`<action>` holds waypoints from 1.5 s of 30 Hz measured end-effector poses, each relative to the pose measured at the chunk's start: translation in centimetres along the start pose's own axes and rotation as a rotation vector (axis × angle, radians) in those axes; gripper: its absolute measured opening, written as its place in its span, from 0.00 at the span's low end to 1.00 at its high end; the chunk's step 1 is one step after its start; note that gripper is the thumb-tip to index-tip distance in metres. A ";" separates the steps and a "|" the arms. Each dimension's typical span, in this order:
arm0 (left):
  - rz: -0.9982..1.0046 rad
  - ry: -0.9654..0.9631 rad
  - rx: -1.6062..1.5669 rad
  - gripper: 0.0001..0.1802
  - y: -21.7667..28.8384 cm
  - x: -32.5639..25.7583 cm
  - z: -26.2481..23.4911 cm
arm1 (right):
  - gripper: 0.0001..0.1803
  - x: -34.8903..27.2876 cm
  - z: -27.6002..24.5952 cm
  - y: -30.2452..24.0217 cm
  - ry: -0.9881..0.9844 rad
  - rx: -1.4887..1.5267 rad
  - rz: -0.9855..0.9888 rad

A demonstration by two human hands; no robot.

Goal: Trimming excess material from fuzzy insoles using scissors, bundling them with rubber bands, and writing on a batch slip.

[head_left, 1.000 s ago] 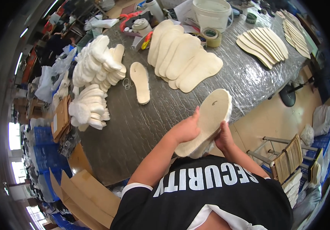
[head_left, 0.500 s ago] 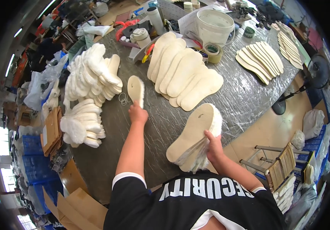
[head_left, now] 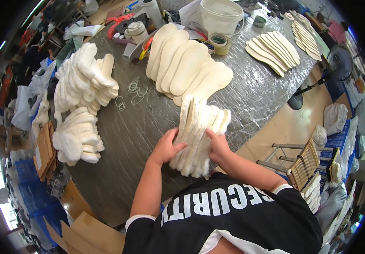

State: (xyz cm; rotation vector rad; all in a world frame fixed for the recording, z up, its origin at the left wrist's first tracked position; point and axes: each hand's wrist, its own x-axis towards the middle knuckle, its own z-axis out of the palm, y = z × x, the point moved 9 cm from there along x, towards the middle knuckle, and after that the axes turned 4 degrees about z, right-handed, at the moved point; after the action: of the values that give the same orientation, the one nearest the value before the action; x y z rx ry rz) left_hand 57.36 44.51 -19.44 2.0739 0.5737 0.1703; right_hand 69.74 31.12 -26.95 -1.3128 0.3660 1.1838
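Between my two hands I hold a stack of fleecy cream insoles (head_left: 197, 137), turned on edge so their fluffy sides show. My left hand (head_left: 165, 147) grips the stack's left side, thumb across the front. Against its right side presses my right hand (head_left: 219, 146), its fingers partly hidden behind the fleece. Just beyond the stack lies a fanned pile of flat cream insoles (head_left: 186, 63). Left of my left hand, several loose rubber bands (head_left: 136, 91) rest on the dark table (head_left: 123, 178).
White fleecy insoles (head_left: 83, 80) are heaped at the left, with a smaller bundle (head_left: 78, 135) nearer me. Flat insoles (head_left: 273, 51) lie fanned at the right. A white bucket (head_left: 219, 17) and tape rolls (head_left: 219, 43) stand at the back. A stool (head_left: 303, 163) is beside the table.
My left hand has come back from the rubber bands to the stack, and its single insole is no longer apart. The stack has turned from sole-up to on edge, now held in both hands.
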 end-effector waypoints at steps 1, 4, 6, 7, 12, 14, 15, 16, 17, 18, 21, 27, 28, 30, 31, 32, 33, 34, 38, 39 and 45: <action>-0.060 0.003 -0.032 0.35 0.3 0.3 -0.6 | 0.32 0.0 0.8 1.2 -0.059 0.062 0.064; -0.191 -0.030 0.014 0.38 -0.2 -0.2 -2.7 | 0.26 -4.9 4.3 3.1 -0.220 -0.020 0.256; -0.298 -0.214 -0.219 0.38 -2.8 -2.4 -2.2 | 0.30 -7.9 5.1 5.4 -0.438 -0.034 0.423; -0.300 -0.243 -0.092 0.42 -3.0 -3.0 -2.7 | 0.27 -8.3 4.2 7.0 -0.455 -0.034 0.555; -0.212 -0.001 0.482 0.59 1.4 -6.2 -0.7 | 0.23 -6.1 2.2 7.4 -0.520 -0.219 0.568; -0.205 -0.052 0.644 0.67 2.3 -7.4 1.9 | 0.25 -6.1 2.1 6.6 -0.516 -0.402 0.468; -0.200 -0.022 0.613 0.65 2.0 -7.1 2.4 | 0.26 -4.9 1.0 7.0 -0.527 -0.469 0.428; -0.204 0.011 0.585 0.63 1.5 -7.3 2.4 | 0.25 -4.8 0.7 6.9 -0.546 -0.489 0.447; -0.228 0.031 0.597 0.63 0.9 -7.5 2.0 | 0.25 -4.8 0.4 6.6 -0.564 -0.514 0.467; -0.204 0.046 0.571 0.60 0.6 -7.5 1.4 | 0.27 -4.2 -0.6 5.9 -0.493 -0.678 0.459; -0.162 0.047 0.544 0.57 0.2 -7.9 0.8 | 0.22 -0.8 -3.4 0.3 -0.197 -0.889 -0.095; -0.031 -0.037 0.524 0.55 1.5 -11.3 2.8 | 0.24 -1.6 2.2 -5.9 -0.343 -0.659 -0.895; -0.034 -0.056 0.529 0.55 1.5 -11.5 3.0 | 0.29 -1.2 3.9 -5.3 -0.439 -0.645 -0.927; -0.079 -0.011 0.512 0.58 1.8 -12.2 2.6 | 0.33 -1.0 6.2 -4.5 -0.527 -0.614 -0.939; -0.093 -0.028 0.559 0.62 1.1 -12.5 2.8 | 0.36 -1.9 8.3 -3.5 -0.680 -0.745 -0.935; -0.104 -0.050 0.563 0.62 0.8 -12.8 2.8 | 0.39 -3.0 9.6 -2.0 -0.832 -0.872 -0.926; -0.116 -0.001 0.566 0.64 0.7 -12.9 2.1 | 0.44 -3.1 9.7 -1.1 -0.839 -0.892 -0.850; -0.126 0.054 0.570 0.65 0.6 -12.8 1.4 | 0.44 -3.1 9.4 -0.9 -0.834 -0.878 -0.839; -0.109 -0.005 0.571 0.67 0.4 -12.5 1.7 | 0.47 -3.1 8.3 0.1 -0.831 -0.856 -0.816; -0.103 -0.031 0.580 0.67 0.5 -12.4 1.9 | 0.47 -3.1 8.1 0.2 -0.824 -0.857 -0.823; -0.134 -0.037 0.612 0.67 0.2 -12.6 1.6 | 0.55 -3.9 6.0 -1.2 -1.013 -0.706 -0.653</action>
State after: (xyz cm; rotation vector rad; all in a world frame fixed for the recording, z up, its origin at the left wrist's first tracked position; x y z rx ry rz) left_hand 46.87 37.36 -18.80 2.6059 0.8117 -0.1422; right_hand 66.76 34.84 -21.43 -1.0704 -1.2138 1.2623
